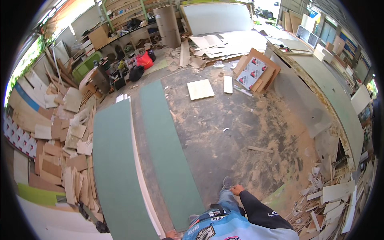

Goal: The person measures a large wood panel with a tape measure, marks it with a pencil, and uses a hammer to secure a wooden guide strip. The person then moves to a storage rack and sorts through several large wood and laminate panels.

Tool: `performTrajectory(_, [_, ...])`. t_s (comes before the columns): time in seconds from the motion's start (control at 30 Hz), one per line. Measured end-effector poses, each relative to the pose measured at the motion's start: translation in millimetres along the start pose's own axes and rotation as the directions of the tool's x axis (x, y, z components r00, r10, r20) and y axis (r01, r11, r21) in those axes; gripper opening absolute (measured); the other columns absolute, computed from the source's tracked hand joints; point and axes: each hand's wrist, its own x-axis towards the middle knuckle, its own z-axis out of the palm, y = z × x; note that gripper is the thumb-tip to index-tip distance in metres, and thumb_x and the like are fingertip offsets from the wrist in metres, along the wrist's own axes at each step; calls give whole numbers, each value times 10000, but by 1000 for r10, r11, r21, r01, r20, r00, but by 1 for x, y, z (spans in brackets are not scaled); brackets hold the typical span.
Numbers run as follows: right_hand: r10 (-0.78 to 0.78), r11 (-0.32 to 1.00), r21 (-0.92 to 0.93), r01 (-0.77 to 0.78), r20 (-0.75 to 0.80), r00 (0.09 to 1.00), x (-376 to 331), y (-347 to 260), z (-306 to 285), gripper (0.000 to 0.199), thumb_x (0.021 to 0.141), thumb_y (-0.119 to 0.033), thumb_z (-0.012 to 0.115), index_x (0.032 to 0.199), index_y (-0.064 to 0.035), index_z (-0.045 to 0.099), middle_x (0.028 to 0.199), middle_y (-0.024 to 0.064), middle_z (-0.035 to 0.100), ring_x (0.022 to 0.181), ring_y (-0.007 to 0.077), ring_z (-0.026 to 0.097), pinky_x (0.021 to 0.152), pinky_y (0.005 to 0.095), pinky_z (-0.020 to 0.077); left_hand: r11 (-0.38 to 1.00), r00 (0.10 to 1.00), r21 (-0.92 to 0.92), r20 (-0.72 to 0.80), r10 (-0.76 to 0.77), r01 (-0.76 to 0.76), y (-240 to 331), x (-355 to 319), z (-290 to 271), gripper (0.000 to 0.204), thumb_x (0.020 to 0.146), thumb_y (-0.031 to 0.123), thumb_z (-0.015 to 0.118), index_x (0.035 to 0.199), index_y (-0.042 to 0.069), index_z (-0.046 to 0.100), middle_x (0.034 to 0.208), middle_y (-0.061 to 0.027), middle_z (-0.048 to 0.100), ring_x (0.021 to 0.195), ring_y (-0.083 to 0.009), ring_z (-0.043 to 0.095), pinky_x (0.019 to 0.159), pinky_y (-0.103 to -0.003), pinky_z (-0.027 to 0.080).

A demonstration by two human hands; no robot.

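My right hand [237,189] hangs in front of my right thigh, with its fingers loosely curled together and nothing visible in them. My left hand [172,233] shows only in part at the lower edge, beside the near end of a narrow green panel [168,156]. Its fingers are too cut off to read, and whether it touches the panel I cannot tell. Left of the narrow panel lies a wider green panel [114,160] with a white edge strip [139,176] along its right side. My right shoe [227,182] is forward on the dark, dusty floor [208,136].
Wood offcuts [80,160] pile up on the left, and scraps [328,204] at the lower right. A long workbench [332,84] runs along the right. Ahead lie a square pale board [201,89], a small white board [228,85] and leaning cardboard [269,76]. A wood strip [261,149] is on the floor.
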Motion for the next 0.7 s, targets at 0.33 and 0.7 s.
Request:
performTrajectory(0.33, [213,904,391,-169,-71,974,78,134,-114,459,871,-443,610,1068,-43,718,1070,210,691,1061,380,632,922,445,487,866,863,82,-79,499,-493,258,59,238,333,901,152,582,1199,5,573,968,-155,673,780,-310,698,597,-400,552])
performTrajectory(0.7, [195,769,633,-88,-101,976,187,97,-275,302,916,-282,619,984,-1,707,844,88,708,738,183,696,606,312,539,813,954,504,96,284,-293,379,95,428,244,891,143,620,1099,23,664,919,-104,695,717,-228,695,561,-341,545])
